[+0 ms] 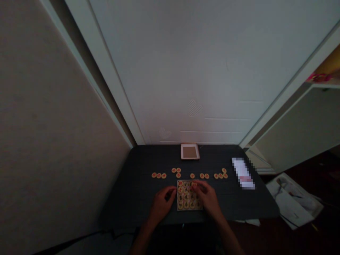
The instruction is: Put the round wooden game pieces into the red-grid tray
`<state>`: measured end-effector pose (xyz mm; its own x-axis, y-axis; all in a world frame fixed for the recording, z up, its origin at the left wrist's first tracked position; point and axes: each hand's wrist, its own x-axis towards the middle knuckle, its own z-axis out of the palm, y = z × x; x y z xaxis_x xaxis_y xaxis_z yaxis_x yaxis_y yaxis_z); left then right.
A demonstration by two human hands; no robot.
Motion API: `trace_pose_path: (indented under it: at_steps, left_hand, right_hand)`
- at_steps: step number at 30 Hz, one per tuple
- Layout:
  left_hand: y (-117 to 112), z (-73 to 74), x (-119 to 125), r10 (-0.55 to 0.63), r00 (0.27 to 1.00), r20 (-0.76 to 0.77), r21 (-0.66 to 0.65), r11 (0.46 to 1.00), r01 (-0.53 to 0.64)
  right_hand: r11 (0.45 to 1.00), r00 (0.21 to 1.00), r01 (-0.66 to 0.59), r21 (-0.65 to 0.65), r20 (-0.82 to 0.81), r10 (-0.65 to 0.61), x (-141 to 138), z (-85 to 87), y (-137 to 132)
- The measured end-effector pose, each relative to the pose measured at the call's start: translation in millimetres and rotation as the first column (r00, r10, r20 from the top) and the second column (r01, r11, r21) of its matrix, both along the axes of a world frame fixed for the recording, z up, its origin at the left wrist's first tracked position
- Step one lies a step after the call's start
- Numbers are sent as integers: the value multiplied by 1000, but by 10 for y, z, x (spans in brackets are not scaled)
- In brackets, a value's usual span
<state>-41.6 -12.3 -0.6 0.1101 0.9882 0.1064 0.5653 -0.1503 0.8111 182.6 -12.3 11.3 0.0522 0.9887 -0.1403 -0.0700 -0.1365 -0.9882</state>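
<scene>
A square box (189, 209) of round wooden Chinese chess pieces lies near the front of the dark table. Rows of pieces with red or dark characters fill much of it. My left hand (162, 201) is curled, with thumb and fingertips gripping the box's left edge. Over the far right part of the box, my right hand (207, 196) pinches a chess piece (194, 185) between thumb and fingers. That hand hides some pieces on the right side. Beyond the box, several loose chess pieces (158, 175) lie on the table in small groups, from left to right.
At the table's back edge, against the white panel, sits a shallow square lid or tray (198, 156). A blurred-out pale rectangular object (243, 173) lies at the right. Past the table's right edge, a white box (294, 202) with papers stands lower down.
</scene>
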Motion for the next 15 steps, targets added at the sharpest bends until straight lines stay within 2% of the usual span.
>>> trace_pose_path:
  at_steps: [3,6,15]
  left_hand:
    - [6,3,0,-2,1000,4,-13,1000,2]
    - [8,-17,0,-7,1000,4,-9,1000,7]
    - [0,-23,-6,-25,1000,-9,-16,1000,25]
  right_hand:
    - [1000,999,2,14,50,-2,-10,-23,27]
    - [998,985,-18,68,170,7,-31,-41,56]
    - [983,871,-68,173,490,-26,-184,-26,203]
